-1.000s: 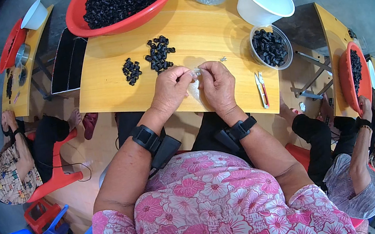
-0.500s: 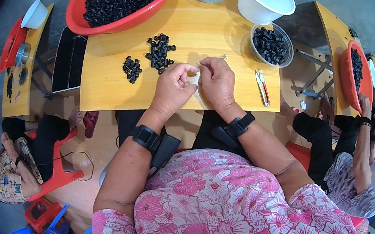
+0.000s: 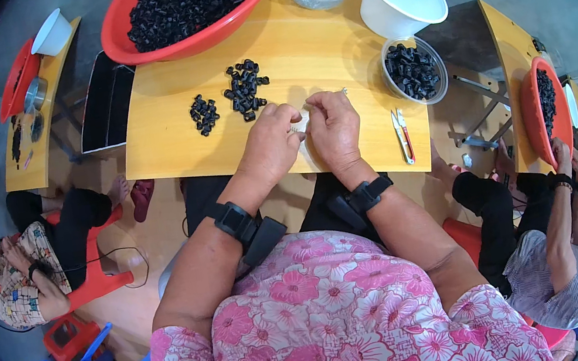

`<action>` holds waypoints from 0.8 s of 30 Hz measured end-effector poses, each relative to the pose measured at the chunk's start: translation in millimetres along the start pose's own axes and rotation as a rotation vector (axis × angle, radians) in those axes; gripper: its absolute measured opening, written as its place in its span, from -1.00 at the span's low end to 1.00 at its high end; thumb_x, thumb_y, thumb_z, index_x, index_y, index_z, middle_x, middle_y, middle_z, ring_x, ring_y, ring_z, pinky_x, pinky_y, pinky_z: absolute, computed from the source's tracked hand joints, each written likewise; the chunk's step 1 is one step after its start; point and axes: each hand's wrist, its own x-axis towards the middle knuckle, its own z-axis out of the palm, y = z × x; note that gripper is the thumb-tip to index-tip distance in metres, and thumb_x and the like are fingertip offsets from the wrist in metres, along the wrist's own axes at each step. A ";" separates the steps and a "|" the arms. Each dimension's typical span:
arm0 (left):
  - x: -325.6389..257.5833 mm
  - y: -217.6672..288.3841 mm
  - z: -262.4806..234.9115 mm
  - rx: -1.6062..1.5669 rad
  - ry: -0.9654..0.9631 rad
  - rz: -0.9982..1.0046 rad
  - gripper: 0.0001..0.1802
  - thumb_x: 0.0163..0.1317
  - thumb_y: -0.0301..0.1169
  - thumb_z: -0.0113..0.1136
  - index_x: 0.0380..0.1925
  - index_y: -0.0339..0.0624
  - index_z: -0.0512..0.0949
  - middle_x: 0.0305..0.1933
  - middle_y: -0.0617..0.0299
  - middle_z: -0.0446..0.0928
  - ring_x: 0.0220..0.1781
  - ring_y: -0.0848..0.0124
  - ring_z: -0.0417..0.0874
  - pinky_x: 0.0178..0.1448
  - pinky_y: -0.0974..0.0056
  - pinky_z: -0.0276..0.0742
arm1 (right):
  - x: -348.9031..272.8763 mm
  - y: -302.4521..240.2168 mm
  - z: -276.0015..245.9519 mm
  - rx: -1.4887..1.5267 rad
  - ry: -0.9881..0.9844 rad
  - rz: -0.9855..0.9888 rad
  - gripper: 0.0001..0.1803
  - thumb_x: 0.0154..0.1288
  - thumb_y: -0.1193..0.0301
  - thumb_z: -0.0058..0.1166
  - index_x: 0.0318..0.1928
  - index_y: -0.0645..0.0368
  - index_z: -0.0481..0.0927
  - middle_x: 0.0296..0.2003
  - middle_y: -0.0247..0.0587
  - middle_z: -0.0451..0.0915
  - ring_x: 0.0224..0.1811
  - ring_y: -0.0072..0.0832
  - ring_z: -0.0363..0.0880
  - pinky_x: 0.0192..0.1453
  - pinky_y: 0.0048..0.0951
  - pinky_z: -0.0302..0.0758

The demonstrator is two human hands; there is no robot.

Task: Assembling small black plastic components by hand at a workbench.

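Left hand (image 3: 269,138) changed since one second earlier: its thumb and forefinger, then pinched together, now stand apart. All positions refer to the larger heap of black parts (image 3: 245,96), which lies loose on the yellow table (image 3: 171,138). The left hand lies on the near side of this heap, slightly to the right, its grip partly open; whether it holds anything small cannot be told. Further right, the right hand (image 3: 335,125) faces it with fingers curled inward and tips bunched; its closure and contents cannot be determined. Between the hands is a pale patch (image 3: 303,122) of unclear nature. A few small metal pieces (image 3: 345,90) lie right of the heap, just past the right fingers. Left of the heap: a smaller heap (image 3: 204,115). Beyond it: a red basin (image 3: 161,52) filled with black parts. Well to the right: a clear tub (image 3: 445,82) of black parts and, nearer the person, a red-and-white hand tool (image 3: 408,139).
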 end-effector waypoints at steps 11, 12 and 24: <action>-0.8 3.7 -1.5 0.080 -0.033 -0.063 -0.77 0.06 -0.55 0.20 -0.26 -0.29 0.43 -0.23 -0.05 0.47 -0.17 -0.01 0.52 -0.08 0.07 0.48 | -2.3 6.4 1.8 0.036 -0.022 0.035 -0.84 0.16 0.65 -0.02 -0.25 0.21 0.53 -0.37 0.04 0.55 -0.30 -0.01 0.54 -0.21 -0.15 0.49; -0.9 3.0 -1.7 0.077 -0.033 -0.067 -0.77 0.06 -0.55 0.20 -0.26 -0.29 0.43 -0.23 -0.05 0.47 -0.17 -0.01 0.52 -0.08 0.07 0.48 | -3.8 7.9 2.6 0.067 -0.034 0.053 -0.84 0.16 0.65 -0.02 -0.25 0.21 0.53 -0.37 0.04 0.54 -0.30 -0.01 0.54 -0.21 -0.15 0.49; -0.4 -4.4 0.1 0.058 0.033 -0.014 -0.90 0.07 -0.57 0.18 -0.40 -0.25 0.47 -0.37 0.01 0.47 -0.24 0.05 0.53 -0.16 0.12 0.46 | -3.4 5.7 -7.6 0.458 -0.100 0.203 -0.79 0.29 0.70 -0.16 -0.18 0.27 0.54 -0.40 -0.23 0.49 -0.58 -0.58 0.52 -0.47 -0.55 0.47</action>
